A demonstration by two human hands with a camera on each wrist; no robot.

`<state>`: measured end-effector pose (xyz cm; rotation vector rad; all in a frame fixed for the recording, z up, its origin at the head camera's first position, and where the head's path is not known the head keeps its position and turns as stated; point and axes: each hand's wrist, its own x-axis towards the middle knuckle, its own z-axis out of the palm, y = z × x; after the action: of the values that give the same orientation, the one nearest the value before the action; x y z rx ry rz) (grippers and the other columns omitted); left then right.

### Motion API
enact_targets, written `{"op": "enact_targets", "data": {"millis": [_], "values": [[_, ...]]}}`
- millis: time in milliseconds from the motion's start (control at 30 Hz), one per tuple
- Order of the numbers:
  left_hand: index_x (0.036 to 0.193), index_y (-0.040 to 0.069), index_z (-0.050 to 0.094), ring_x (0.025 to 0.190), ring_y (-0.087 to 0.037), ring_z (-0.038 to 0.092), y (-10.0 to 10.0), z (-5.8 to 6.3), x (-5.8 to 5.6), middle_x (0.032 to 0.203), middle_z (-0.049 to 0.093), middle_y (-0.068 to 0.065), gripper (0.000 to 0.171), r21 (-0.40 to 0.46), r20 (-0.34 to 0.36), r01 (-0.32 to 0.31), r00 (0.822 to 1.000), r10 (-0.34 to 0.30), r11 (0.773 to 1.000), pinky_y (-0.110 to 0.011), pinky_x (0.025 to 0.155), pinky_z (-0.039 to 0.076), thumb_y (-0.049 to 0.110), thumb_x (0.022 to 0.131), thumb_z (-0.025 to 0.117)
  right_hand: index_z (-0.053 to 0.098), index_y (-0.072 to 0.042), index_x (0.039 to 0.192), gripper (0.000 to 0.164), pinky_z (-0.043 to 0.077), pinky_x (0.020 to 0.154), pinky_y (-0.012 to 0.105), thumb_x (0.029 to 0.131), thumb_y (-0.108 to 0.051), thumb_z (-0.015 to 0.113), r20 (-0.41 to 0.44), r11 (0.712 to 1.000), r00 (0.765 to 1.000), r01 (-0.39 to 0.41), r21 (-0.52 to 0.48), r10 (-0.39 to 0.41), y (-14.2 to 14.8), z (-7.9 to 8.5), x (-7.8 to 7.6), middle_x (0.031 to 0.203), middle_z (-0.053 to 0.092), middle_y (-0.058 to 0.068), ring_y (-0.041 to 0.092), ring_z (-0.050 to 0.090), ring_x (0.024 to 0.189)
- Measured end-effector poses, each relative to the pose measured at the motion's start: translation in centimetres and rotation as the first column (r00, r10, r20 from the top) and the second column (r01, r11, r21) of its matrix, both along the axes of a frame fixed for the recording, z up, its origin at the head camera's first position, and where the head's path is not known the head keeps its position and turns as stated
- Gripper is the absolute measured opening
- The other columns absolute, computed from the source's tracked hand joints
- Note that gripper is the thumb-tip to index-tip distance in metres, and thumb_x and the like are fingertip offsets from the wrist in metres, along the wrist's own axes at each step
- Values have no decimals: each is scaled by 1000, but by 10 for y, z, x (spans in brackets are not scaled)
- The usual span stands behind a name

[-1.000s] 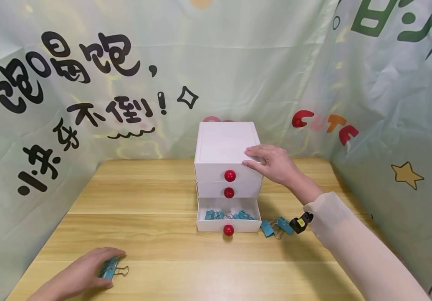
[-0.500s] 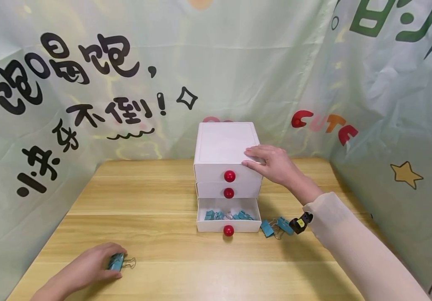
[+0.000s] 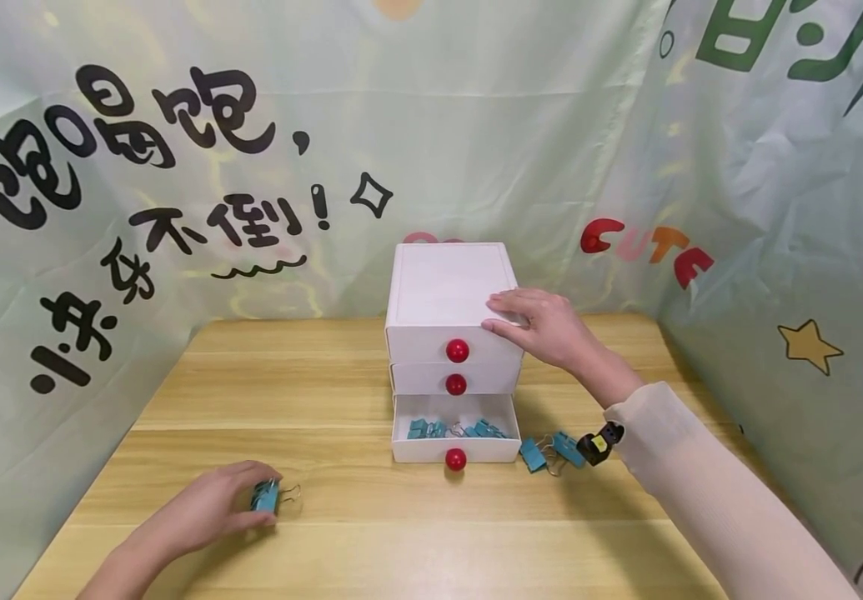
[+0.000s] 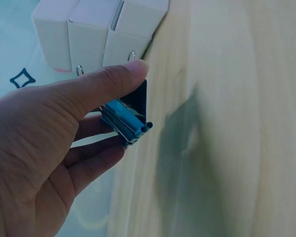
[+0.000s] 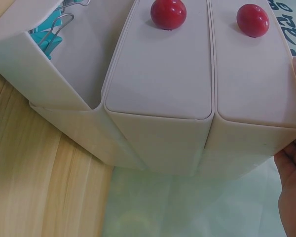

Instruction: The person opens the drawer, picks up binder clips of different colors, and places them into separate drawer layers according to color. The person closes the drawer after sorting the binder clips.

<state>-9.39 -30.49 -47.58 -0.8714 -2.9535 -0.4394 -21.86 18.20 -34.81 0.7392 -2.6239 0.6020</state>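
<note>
In the head view my left hand [image 3: 209, 508] pinches a blue binder clip [image 3: 266, 497] between thumb and fingertips, above the front left of the table. The left wrist view shows the clip [image 4: 126, 116] under my thumb, its wire handles poking out. My right hand [image 3: 547, 325] rests on the top right front corner of a white drawer box [image 3: 454, 279], fingers fairly straight. The box's bottom drawer [image 3: 419, 451] is pulled out and has several blue binder clips [image 3: 488, 429] inside. The two drawers above it are closed, each with a red knob [image 3: 457, 351].
More blue binder clips [image 3: 568, 450] lie on the wooden table [image 3: 311, 400] just right of the bottom drawer, near the black wrist device [image 3: 600, 443]. A printed cloth [image 3: 446, 125] hangs behind and along both sides.
My left hand has moved right and away from me, toward the drawer box, with the binder clip in it. The right hand has stayed on the box.
</note>
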Motion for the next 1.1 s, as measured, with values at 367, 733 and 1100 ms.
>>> {"op": "enact_targets", "data": {"millis": [367, 733, 1100], "values": [[122, 16, 66, 108, -20, 63, 30, 11, -16, 119, 66, 2, 50, 51, -41, 38, 999, -36, 998, -41, 89, 53, 47, 83, 74, 67, -12, 128, 50, 40, 105, 52, 90, -44, 69, -8, 1000, 1000, 4, 7, -4, 1, 3, -1, 132, 62, 8, 31, 52, 127], [120, 15, 67, 110, -21, 63, 70, 23, -31, 120, 66, 0, 49, 99, -131, 89, 989, -76, 991, -41, 90, 53, 43, 82, 77, 66, -12, 128, 51, 39, 106, 53, 90, -46, 68, 18, 1000, 1000, 12, 0, -12, 1, 1, -1, 132, 62, 8, 31, 52, 127], [122, 10, 67, 112, -24, 63, 113, 33, -50, 125, 64, -5, 53, 158, -207, 111, 975, -77, 981, -42, 93, 52, 45, 83, 76, 66, -13, 129, 51, 38, 106, 53, 90, -47, 67, 29, 1000, 999, 19, 2, -19, 1, -1, -2, 133, 61, 7, 30, 50, 128]]}}
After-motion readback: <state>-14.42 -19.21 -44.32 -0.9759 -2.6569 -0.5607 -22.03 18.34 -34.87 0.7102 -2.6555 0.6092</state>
